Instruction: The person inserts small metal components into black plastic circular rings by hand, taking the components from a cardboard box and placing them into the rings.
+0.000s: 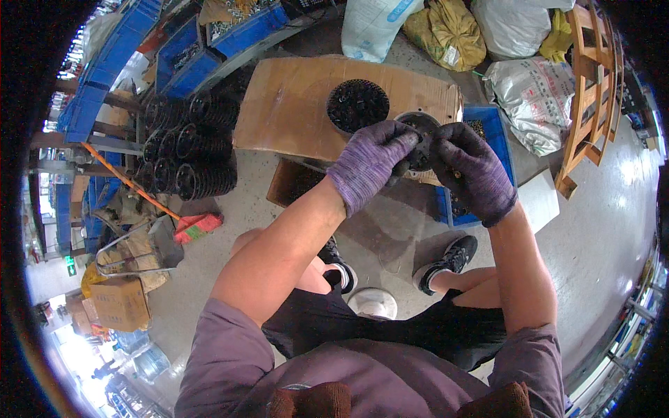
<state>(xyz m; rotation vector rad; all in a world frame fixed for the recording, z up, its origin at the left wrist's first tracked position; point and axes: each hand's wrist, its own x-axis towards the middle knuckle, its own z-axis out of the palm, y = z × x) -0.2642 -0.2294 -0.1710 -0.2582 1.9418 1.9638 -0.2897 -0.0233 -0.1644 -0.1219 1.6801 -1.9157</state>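
My left hand (373, 160) and my right hand (474, 167), in purple knit gloves with blackened fingertips, are close together in front of me. Both have thumb and fingers pinched. Whatever is between the fingertips is too small and dark to make out. A tiny brass-coloured spot shows by my right palm. Just behind and between the hands stands a round dark tub (419, 115), partly covered by my fingers, with dark contents. Farther left, a black round basket (329, 110) is full of small black parts. Both stand on a brown cardboard sheet (279, 104).
A blue crate (502, 139) with small brass-coloured parts sits beside my right hand. An open carton (280, 184) lies below the cardboard. Stacked black baskets (185, 146) stand left, near a red broom (198, 226). Sacks (533, 97) and a wooden pallet (589, 90) stand right.
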